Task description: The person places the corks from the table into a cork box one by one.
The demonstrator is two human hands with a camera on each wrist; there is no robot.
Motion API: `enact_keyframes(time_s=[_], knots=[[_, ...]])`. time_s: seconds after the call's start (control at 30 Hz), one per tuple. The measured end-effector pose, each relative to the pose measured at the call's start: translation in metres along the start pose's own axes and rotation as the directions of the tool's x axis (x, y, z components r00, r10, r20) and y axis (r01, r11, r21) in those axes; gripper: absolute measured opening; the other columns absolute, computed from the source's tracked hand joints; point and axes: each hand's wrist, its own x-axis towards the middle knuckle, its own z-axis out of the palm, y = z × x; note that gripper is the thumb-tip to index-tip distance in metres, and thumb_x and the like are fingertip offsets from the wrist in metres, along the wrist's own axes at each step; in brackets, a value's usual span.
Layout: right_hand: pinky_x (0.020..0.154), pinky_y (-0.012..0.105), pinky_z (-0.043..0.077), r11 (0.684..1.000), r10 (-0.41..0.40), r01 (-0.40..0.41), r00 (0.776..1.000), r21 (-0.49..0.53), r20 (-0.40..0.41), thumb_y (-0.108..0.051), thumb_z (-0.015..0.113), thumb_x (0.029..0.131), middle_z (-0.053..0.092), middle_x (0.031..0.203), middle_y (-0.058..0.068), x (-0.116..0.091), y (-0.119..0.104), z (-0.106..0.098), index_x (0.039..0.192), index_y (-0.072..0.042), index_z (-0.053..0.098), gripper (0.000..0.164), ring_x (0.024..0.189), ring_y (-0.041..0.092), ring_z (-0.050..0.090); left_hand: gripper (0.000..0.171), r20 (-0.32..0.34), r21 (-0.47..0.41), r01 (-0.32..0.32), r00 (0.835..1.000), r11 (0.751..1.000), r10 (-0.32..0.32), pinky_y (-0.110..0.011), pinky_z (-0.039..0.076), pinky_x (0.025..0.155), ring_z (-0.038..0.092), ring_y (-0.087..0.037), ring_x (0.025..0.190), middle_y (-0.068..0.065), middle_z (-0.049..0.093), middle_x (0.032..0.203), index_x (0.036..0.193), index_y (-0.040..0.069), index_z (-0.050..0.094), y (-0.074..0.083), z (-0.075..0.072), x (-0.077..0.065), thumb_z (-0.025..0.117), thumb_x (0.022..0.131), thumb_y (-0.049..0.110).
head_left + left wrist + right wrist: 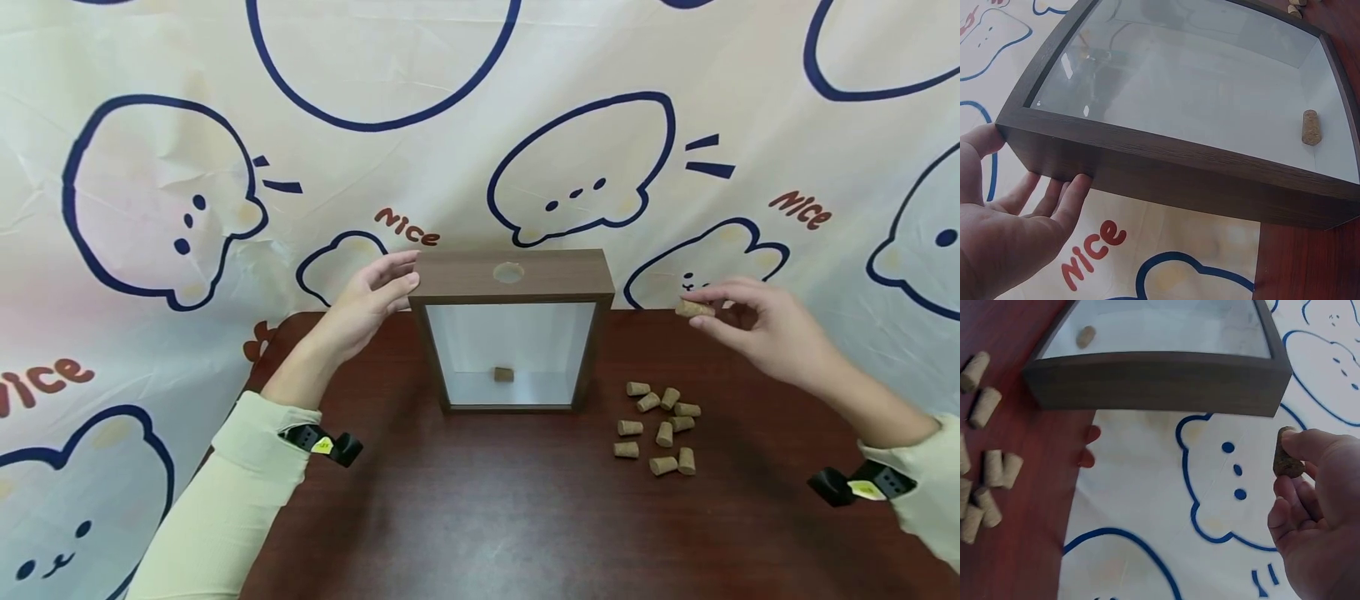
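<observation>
A brown wood-framed box with a clear front and a round hole in its top stands upright on the table. One cork lies inside on its floor. My left hand holds the box's upper left corner, thumb at the front edge and fingers at the rear edge of the side. Off to the right of the box, my right hand pinches another cork between thumb and fingers, raised above the table.
Several loose corks lie scattered on the dark red-brown table, to the right of the box. Behind the table hangs a pale cloth with blue cartoon outlines.
</observation>
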Motion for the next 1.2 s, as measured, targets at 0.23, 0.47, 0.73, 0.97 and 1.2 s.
enact_keyframes(time_s=[0.23,0.47,0.73,0.97,1.2], knots=[[0.063,0.015,0.042,0.997,-0.076,0.075,0.997,-0.008,-0.009,0.004,0.075,0.088,0.066,0.096,-0.003,0.025,-0.018,-0.001,0.118,-0.012,0.076,0.034,0.076,0.007,0.051,0.057,-0.006,-0.003,0.004,1.000,1.000,-0.004,-0.048,0.030,0.118,0.037,-0.029,0.142,-0.015,0.036,0.157,0.157,0.005,0.034,0.000,-0.001,-0.001,0.053,0.106,0.022],[0.064,0.016,0.041,0.997,-0.077,0.077,0.997,-0.020,-0.022,-0.001,0.074,0.091,0.065,0.095,-0.003,0.049,-0.040,-0.002,0.117,-0.009,0.076,0.027,0.078,0.008,0.051,0.058,0.001,0.002,0.001,1.000,1.000,-0.001,-0.048,0.031,0.117,0.037,-0.029,0.142,-0.014,0.035,0.157,0.157,0.006,0.034,0.001,-0.001,0.000,0.054,0.106,0.023],[0.066,0.016,0.043,0.996,-0.085,0.084,0.996,0.032,0.025,-0.006,0.072,0.095,0.067,0.099,0.002,0.076,-0.060,0.008,0.122,-0.008,0.074,0.028,0.079,0.012,0.054,0.058,0.001,0.004,0.004,1.000,1.000,-0.004,-0.049,0.032,0.117,0.037,-0.029,0.141,-0.014,0.036,0.157,0.157,0.006,0.034,0.000,-0.002,-0.001,0.054,0.106,0.023],[0.072,0.016,0.046,0.991,-0.115,0.111,0.992,0.080,0.045,-0.006,0.070,0.096,0.066,0.102,0.002,0.095,-0.069,0.023,0.123,-0.008,0.074,0.027,0.087,0.011,0.054,0.058,-0.001,0.001,0.003,1.000,1.000,-0.003,-0.049,0.032,0.117,0.037,-0.030,0.141,-0.014,0.036,0.157,0.157,0.005,0.034,0.001,-0.002,-0.001,0.054,0.106,0.023],[0.075,0.018,0.048,0.976,-0.173,0.161,0.982,0.147,0.075,-0.003,0.068,0.096,0.069,0.107,0.004,0.109,-0.078,0.038,0.121,-0.005,0.074,0.026,0.091,0.012,0.055,0.057,-0.002,0.001,0.005,1.000,1.000,-0.005,-0.049,0.033,0.116,0.038,-0.030,0.141,-0.015,0.036,0.157,0.157,0.005,0.034,0.002,0.000,-0.001,0.054,0.106,0.022]])
